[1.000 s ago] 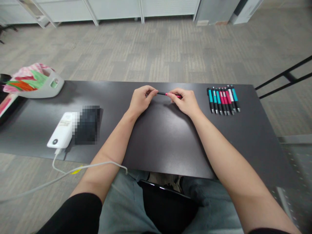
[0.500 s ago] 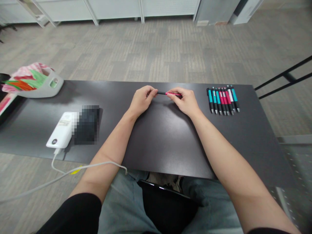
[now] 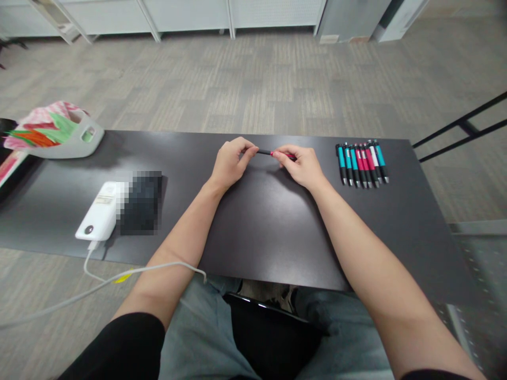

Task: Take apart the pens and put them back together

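Between my two hands a red and black pen is held level above the dark table. My left hand pinches its black end, and the fingers hide the tip. My right hand is closed on the red part, thumb along the barrel. To the right, several pens lie side by side in a row, with teal, red and white barrels and black grips. Their silver tips point toward me.
At the left lie a white power bank and a blurred-out black object. A white cable runs over my left forearm. A white basket with colourful cloth sits at the far left. Black metal bars stand beyond the right edge.
The fingers of my right hand have shifted slightly on the pen, and my left hand has edged slightly right. The row of pens has stayed put.
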A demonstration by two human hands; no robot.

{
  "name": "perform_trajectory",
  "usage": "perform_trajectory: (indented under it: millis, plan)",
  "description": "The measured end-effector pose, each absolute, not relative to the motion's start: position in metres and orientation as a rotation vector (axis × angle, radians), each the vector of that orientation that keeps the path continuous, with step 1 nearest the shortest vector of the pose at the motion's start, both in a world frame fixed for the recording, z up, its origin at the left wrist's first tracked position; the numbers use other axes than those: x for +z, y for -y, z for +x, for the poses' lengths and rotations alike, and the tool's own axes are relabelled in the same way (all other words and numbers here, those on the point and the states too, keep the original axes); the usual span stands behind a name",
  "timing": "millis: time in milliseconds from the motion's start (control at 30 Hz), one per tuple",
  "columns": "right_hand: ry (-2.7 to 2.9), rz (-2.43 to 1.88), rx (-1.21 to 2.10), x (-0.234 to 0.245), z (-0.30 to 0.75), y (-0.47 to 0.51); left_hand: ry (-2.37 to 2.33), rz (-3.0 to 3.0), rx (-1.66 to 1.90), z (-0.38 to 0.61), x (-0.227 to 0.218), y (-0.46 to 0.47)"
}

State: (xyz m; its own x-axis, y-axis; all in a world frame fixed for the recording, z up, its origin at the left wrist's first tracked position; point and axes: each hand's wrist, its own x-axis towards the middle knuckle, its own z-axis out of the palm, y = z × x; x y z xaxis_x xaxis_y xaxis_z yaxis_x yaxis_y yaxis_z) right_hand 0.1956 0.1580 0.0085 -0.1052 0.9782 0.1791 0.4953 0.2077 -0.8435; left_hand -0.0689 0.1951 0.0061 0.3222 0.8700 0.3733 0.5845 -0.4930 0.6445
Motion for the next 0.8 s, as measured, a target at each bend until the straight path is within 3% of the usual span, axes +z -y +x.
perform_trajectory:
  millis: [500,800]
  plan:
    - [1.227,-1.29,0.841,-0.01,0.2,-0.174,-1.325,2.178,0.946,-0.068,0.012,-0.191]
    - [1.181,-1.244,0.9,-0.009,0.199,-0.174,-1.045,2.141,0.755,-0.062,0.01,-0.183]
